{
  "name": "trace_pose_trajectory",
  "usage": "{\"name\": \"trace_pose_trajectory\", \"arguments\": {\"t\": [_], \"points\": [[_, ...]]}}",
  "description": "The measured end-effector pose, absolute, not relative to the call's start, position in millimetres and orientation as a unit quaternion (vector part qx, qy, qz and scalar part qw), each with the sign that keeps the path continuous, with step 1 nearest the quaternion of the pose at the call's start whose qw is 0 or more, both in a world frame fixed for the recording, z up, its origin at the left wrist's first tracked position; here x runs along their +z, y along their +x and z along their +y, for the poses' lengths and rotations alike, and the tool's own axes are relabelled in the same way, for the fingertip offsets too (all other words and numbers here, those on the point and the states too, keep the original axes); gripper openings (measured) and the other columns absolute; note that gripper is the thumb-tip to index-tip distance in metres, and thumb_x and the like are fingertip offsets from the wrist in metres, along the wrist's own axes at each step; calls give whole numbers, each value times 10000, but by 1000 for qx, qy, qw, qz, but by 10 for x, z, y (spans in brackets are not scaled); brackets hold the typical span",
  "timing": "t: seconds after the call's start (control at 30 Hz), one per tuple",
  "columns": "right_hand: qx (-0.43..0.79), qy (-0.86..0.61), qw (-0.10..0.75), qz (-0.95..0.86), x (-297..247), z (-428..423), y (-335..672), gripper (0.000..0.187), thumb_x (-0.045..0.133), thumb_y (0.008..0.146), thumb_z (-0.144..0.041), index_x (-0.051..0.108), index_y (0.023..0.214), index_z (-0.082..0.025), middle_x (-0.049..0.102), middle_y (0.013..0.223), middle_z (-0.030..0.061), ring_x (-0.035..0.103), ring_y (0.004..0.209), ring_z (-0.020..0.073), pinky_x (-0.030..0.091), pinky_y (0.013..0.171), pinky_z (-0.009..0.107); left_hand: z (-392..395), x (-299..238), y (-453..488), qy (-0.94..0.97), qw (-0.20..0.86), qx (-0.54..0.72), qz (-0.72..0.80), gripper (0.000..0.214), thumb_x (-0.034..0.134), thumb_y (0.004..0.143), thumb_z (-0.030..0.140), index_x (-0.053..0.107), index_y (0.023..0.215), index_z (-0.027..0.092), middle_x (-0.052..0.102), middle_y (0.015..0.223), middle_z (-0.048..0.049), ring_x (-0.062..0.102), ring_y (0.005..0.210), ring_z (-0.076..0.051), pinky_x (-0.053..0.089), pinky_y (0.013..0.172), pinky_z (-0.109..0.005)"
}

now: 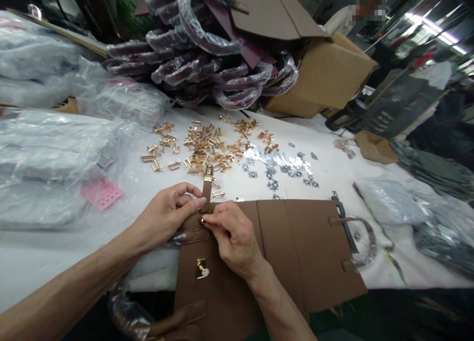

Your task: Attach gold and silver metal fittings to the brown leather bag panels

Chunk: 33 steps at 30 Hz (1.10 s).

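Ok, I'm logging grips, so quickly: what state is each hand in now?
Left hand: closed, holding the brown strap.
Right hand: closed, pinching a small gold piece.

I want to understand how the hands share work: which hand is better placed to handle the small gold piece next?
Probably the right hand: it seems to pinch the small gold piece over the brown panel, while the left hand is occupied with the brown strap.

Tube lights [433, 30] glow upper right, metal plates [270, 174] glare, edges blur.
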State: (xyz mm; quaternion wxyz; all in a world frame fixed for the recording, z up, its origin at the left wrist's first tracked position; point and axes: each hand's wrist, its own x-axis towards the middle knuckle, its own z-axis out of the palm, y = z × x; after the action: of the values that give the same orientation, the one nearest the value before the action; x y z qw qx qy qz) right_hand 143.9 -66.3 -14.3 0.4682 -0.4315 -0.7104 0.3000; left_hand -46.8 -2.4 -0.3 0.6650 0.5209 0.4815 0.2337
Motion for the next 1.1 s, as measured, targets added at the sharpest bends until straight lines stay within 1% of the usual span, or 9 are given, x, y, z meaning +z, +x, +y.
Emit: {"name": "trace_pose_trajectory", "arguments": {"t": [0.17, 0.3, 0.47, 0.6, 0.7, 0.8, 0.87, 0.93, 1.1], "points": [[292, -441, 443, -724, -161, -670, 1433, 200, 574, 999, -96, 712, 1093, -206, 577, 923, 50, 582, 882, 160, 536, 784, 291, -31, -7, -471, 552, 631, 230, 494, 406, 664, 894, 579, 587, 1061, 218, 582, 575, 71, 407, 457, -92, 258, 434, -191], [270, -461, 401, -744, -167, -684, 1411, 234, 529, 1003, -96, 721, 1096, -192, 575, 936, 63, 585, 865, 163, 538, 758, 279, -43, 28, -465, 609, 555, 205, 528, 396, 625, 912, 585, 655, 1072, 224, 591, 539, 62, 423, 459, -113, 268, 446, -213], [210, -479, 353, -776, -170, -706, 1353, 285, 497, 991, -80, 727, 1135, -167, 597, 955, 83, 597, 882, 177, 544, 763, 281, -44, 48, -452, 671, 474, 183, 540, 393, 593, 927, 577, 730, 1070, 237, 665, 580, 38, 553, 506, -159, 356, 507, -252], [201, -478, 348, -781, -170, -693, 1340, 278, 486, 1005, -106, 732, 1119, -168, 613, 946, 87, 609, 881, 181, 556, 765, 282, -29, 44, -427, 679, 460, 198, 536, 355, 626, 915, 536, 785, 1050, 248, 734, 662, 13, 639, 588, -184, 420, 578, -262], [228, -470, 369, -769, -175, -684, 1363, 285, 490, 1006, -106, 734, 1129, -184, 623, 962, 87, 619, 890, 178, 561, 777, 285, -18, 70, -444, 644, 493, 226, 539, 333, 706, 858, 522, 812, 987, 235, 739, 641, -4, 620, 547, -185, 395, 529, -253], [255, -465, 406, -744, -188, -678, 1386, 266, 524, 1006, -109, 739, 1130, -206, 621, 956, 76, 621, 891, 171, 558, 780, 284, -10, 113, -533, 581, 579, 211, 532, 390, 780, 792, 527, 799, 999, 197, 713, 576, -10, 564, 483, -169, 329, 463, -235], [270, -463, 426, -729, -192, -670, 1393, 234, 561, 1004, -127, 741, 1119, -223, 628, 938, 63, 619, 885, 169, 555, 779, 288, -11, 136, -609, 525, 634, 193, 533, 460, 834, 735, 525, 780, 1023, 169, 732, 607, -27, 588, 514, -168, 355, 475, -223], [282, -461, 439, -718, -185, -658, 1394, 205, 590, 999, -139, 742, 1099, -232, 642, 905, 51, 615, 884, 174, 548, 785, 302, -19, 144, -665, 467, 675, 189, 539, 499, 873, 690, 509, 767, 1018, 147, 757, 663, -49, 624, 567, -167, 415, 519, -224], [314, -466, 467, -683, -139, -636, 1413, 154, 642, 970, -124, 747, 1030, -219, 662, 887, 36, 625, 880, 173, 525, 805, 320, -58, 119, -655, 363, 743, 210, 522, 504, 922, 640, 429, 756, 1004, 122, 776, 743, -69, 649, 607, -151, 483, 571, -235]]}}
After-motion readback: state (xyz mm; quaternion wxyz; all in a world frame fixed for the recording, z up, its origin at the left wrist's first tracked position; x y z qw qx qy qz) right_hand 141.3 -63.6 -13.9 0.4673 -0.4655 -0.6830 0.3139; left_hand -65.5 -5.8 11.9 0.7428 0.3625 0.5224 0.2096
